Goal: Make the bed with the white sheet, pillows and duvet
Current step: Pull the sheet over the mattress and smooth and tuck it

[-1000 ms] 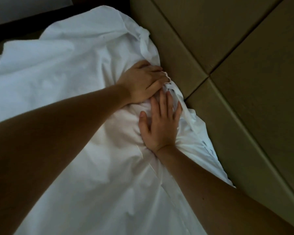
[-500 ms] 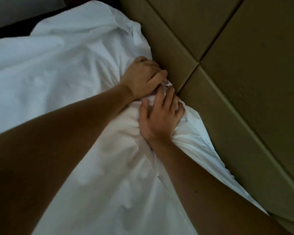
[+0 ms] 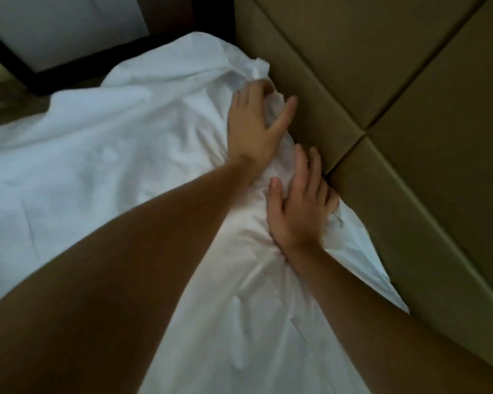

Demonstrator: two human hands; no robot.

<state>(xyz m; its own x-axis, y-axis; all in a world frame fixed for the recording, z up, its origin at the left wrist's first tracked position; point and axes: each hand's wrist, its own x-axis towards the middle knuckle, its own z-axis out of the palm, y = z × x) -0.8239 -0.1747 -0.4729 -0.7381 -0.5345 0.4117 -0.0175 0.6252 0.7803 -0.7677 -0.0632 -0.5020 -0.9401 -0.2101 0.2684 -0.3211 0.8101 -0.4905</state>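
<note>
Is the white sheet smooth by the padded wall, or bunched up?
Bunched up: the white sheet crumples against the padded panels under the left hand and right hand.

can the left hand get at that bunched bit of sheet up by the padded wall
Probably yes: the left hand rests on the sheet right below the bunched bit, nothing lies between them, and the padded wall only borders one side.
</note>
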